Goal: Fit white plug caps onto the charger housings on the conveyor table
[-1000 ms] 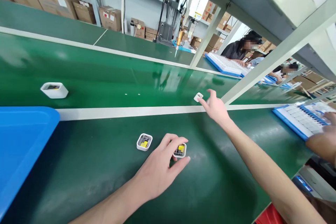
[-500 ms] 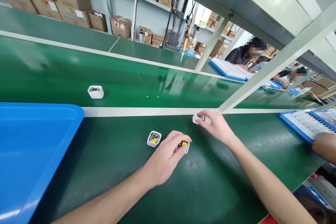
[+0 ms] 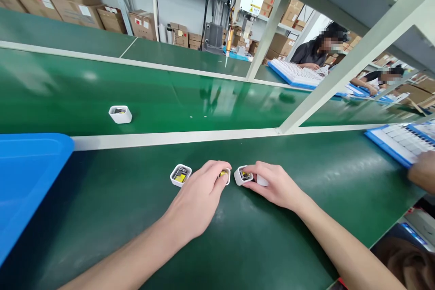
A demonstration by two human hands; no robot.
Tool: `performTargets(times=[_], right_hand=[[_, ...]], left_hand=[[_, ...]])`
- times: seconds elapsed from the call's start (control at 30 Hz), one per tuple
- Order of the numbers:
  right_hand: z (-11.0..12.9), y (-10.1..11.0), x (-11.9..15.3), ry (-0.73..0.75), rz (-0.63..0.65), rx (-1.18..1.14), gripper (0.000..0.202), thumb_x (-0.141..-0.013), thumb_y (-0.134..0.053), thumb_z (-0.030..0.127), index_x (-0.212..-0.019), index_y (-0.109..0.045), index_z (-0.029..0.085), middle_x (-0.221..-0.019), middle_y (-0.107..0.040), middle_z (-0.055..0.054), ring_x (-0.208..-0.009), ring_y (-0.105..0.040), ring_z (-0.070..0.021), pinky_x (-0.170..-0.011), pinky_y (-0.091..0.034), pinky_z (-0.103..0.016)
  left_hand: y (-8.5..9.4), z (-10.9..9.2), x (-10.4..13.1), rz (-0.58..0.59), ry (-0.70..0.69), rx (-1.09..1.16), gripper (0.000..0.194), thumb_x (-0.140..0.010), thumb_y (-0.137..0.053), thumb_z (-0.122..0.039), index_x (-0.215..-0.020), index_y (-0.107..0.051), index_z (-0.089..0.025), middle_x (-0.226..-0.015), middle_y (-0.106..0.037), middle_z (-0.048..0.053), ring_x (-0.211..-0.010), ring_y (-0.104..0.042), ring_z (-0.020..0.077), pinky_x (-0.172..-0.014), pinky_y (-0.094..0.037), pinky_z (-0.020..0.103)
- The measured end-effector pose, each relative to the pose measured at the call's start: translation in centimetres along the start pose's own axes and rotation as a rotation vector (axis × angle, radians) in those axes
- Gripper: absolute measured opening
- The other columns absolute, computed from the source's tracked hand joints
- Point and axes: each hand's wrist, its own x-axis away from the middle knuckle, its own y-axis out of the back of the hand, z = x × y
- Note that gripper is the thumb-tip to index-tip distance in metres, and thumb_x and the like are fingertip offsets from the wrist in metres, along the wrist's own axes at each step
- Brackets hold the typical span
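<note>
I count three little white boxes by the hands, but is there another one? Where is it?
Yes: a fourth small white open-top casing sits alone on the shiny green conveyor belt, left of centre in the head view, beyond the white dividing strip and just past the blue tray.

A single head-worn camera looks forward and down along a green workbench, close over the left hand and right hand at lower centre; shelving and cartons fill the upper frame.
</note>
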Motion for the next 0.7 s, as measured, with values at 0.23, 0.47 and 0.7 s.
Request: performTargets(times=[0.23,0.47,0.7], right_hand=[[0.8,1.5,1.2,0.093,0.056,-0.100,0.035,-0.098,-0.063,0.037,-0.129,-0.051,0.026,-0.083,-0.059,0.001,-0.066,-0.053,-0.0121,-0.061,-0.043,-0.025],[2.1,1.2,1.7,-0.105,-0.124,-0.779,0.030,-0.102,-0.055,0.030,-0.127,-0.040,0.031,-0.129,-0.054,-0.009,-0.102,-0.068,-0.0196,-0.086,-0.059,-0.041],[2.1,0.2,0.9,-0.016,-0.189,-0.524,0.016,-0.088,-0.076,0.023,-0.103,-0.072,0.026,-0.117,-0.056,-0.008,-0.108,-0.064,-0.0229,-0.089,-0.057,-0.039]], left_hand=[[-0.3,-0.4,0.0,0.007,0.017,-0.232,0.039,-0.106,-0.018,-0.036,-0.115,-0.055,-0.028,-0.123,-0.062,0.001,-0.061,-0.061,0.0121,-0.054,-0.042,0.029],[-1.6,0.7,0.3,-0.027,-0.093,-0.592,0.028,-0.105,-0.022,-0.028,-0.114,-0.049,-0.025,-0.129,-0.061,0.003,-0.036,-0.045,0.0103,-0.040,-0.023,0.032],[-2.2,-0.2,1.5,-0.465,-0.343,-0.678,0.035,-0.102,-0.045,-0.037,-0.128,-0.048,-0.013,-0.110,-0.065,0.013,-0.054,-0.059,0.0135,-0.039,-0.037,0.026]])
